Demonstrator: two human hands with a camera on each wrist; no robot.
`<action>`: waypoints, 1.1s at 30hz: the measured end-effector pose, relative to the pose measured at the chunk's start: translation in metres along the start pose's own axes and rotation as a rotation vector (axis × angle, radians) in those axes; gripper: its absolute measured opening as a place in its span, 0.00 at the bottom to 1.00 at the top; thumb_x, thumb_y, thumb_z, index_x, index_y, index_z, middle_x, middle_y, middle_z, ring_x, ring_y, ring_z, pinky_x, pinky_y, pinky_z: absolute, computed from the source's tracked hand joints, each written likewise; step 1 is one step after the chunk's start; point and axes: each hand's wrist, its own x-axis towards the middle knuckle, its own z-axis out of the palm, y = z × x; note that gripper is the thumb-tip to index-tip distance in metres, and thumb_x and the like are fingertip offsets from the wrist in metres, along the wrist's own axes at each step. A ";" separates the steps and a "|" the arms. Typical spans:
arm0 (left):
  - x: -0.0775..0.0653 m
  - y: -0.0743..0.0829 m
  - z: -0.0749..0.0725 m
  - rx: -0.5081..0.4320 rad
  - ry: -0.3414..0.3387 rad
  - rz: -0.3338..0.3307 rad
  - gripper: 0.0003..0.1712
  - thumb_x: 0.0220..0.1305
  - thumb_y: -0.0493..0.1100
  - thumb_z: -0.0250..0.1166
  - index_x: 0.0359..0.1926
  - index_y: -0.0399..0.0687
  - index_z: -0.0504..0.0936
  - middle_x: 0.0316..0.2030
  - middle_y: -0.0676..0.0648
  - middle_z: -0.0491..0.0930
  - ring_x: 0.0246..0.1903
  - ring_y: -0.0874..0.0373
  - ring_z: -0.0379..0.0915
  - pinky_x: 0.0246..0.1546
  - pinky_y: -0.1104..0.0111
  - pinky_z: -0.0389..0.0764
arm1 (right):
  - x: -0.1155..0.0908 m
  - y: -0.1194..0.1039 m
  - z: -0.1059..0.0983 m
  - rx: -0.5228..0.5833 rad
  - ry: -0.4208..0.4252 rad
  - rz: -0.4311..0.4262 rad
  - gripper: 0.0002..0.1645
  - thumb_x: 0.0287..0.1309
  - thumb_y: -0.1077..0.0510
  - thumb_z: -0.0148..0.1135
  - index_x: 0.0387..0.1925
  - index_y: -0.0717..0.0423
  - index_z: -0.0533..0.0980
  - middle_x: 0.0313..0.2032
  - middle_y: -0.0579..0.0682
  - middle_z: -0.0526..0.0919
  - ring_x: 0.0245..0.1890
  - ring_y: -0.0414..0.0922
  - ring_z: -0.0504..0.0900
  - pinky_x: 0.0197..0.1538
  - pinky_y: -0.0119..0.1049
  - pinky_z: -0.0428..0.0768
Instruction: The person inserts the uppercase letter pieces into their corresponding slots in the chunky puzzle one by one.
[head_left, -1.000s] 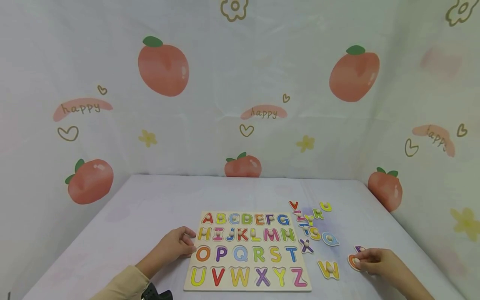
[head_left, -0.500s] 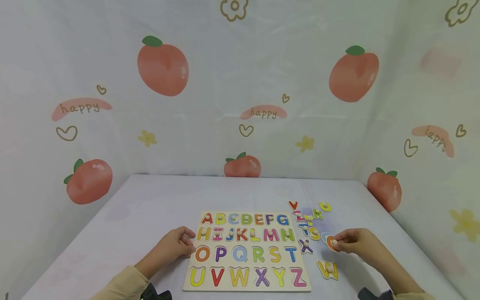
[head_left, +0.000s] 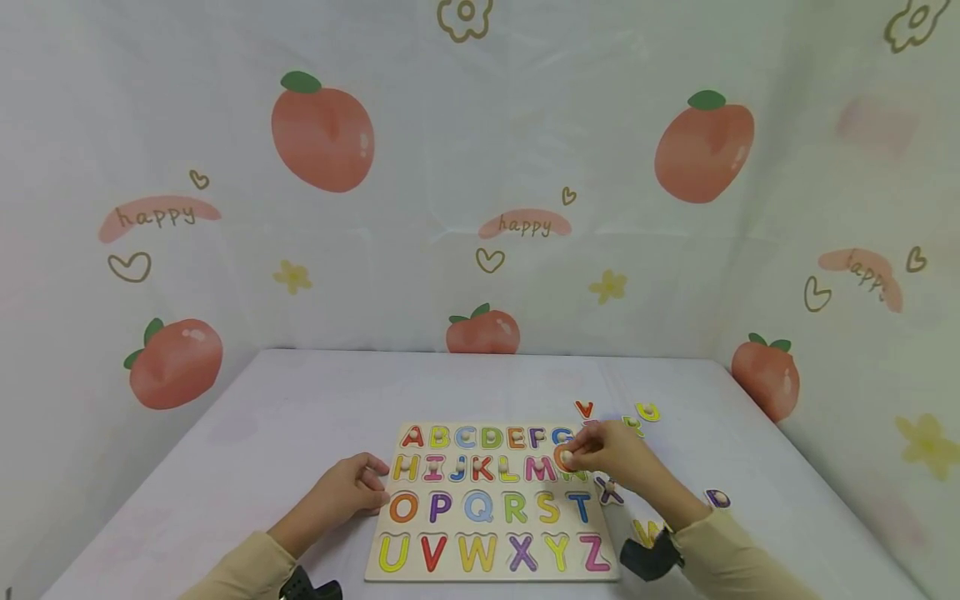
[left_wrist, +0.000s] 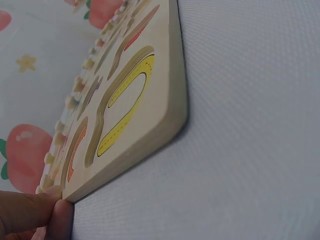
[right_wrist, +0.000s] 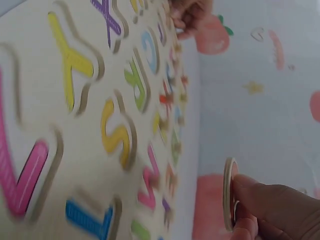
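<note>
Orange piece, head view: the right hand [head_left: 621,460] pinches a round orange wooden letter piece [head_left: 561,459] over the upper right of a pale wooden alphabet board [head_left: 495,528]; apparently a carrying step, the next move calling for alignment above the orange O-shaped recess [head_left: 393,507].
White table [head_left: 322,400], head view: meets a pale curtain [head_left: 420,133] with red printed fruit [head_left: 322,150].
Board edge, left wrist view: the left hand [left_wrist: 27,215] touches it, fingers loose.
Narrow grip, right wrist view: piece edge-on, between thumb and finger.

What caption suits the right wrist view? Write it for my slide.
Right fingers pinch a wooden piece, seen edge-on, near the letter board.
</note>
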 end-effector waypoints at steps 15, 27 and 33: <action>0.000 0.000 0.001 0.004 -0.001 0.001 0.21 0.49 0.31 0.72 0.45 0.35 0.76 0.28 0.46 0.75 0.23 0.58 0.74 0.26 0.68 0.80 | 0.026 -0.060 0.080 0.093 -0.198 -0.133 0.07 0.46 0.58 0.76 0.25 0.53 0.82 0.22 0.43 0.82 0.25 0.38 0.77 0.29 0.32 0.74; 0.000 -0.001 -0.001 0.001 -0.008 0.010 0.21 0.50 0.30 0.72 0.46 0.34 0.76 0.28 0.46 0.75 0.23 0.58 0.74 0.26 0.68 0.79 | 0.026 -0.096 0.128 0.099 -0.258 -0.171 0.08 0.43 0.61 0.76 0.21 0.50 0.82 0.18 0.41 0.81 0.21 0.35 0.77 0.27 0.28 0.73; 0.000 -0.001 -0.002 -0.004 -0.009 0.023 0.21 0.49 0.30 0.72 0.45 0.34 0.76 0.27 0.46 0.76 0.23 0.59 0.74 0.26 0.68 0.79 | 0.025 -0.105 0.143 0.109 -0.288 -0.182 0.07 0.44 0.61 0.76 0.21 0.51 0.82 0.17 0.41 0.82 0.18 0.34 0.77 0.23 0.26 0.73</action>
